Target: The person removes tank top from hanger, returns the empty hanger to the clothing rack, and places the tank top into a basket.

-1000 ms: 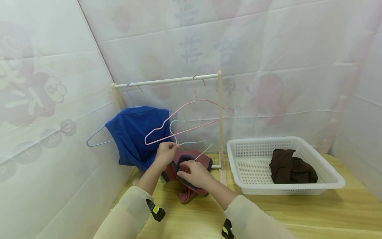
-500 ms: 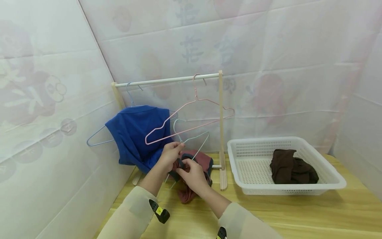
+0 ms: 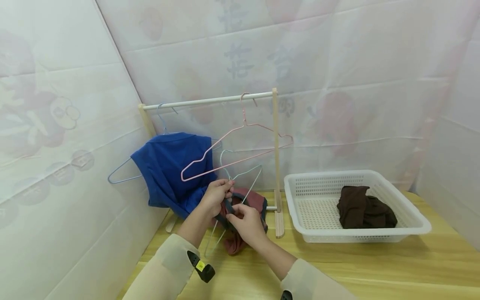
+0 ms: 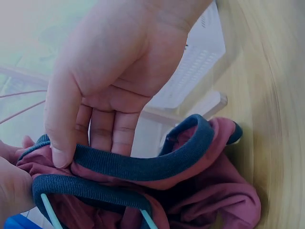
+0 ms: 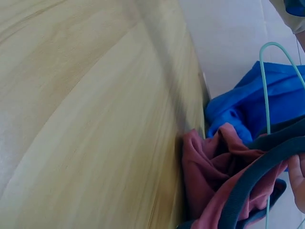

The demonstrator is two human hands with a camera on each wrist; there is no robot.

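My left hand (image 3: pixel 215 196) grips the neck of a mint-green wire hanger (image 3: pixel 251 185), just below its hook, with some garment fabric beside the fingers. Lower and to the right, my right hand (image 3: pixel 247 221) pinches the dark teal ribbed edge of a dusty-red garment (image 3: pixel 256 202). In the left wrist view my right thumb lies over that edge (image 4: pixel 119 164), with the fingers behind it, and the hanger wires (image 4: pixel 50 212) pass inside a second ribbed edge. The right wrist view shows a rounded hanger end (image 5: pixel 265 86) out of the garment (image 5: pixel 205 176), whose lower folds hang bunched near the table.
A blue garment (image 3: pixel 176 166) on a blue hanger and a bare pink hanger (image 3: pixel 232 166) hang from the rack's white rail (image 3: pixel 210 101). The rack's wooden post (image 3: pixel 276 150) stands right of my hands. Further right, a white basket (image 3: pixel 311 239) holds dark brown cloth (image 3: pixel 363 210).
The hanger has moved down and slightly right through the garment, and its left end now sticks out below my left hand. Both hands have shifted a little right.
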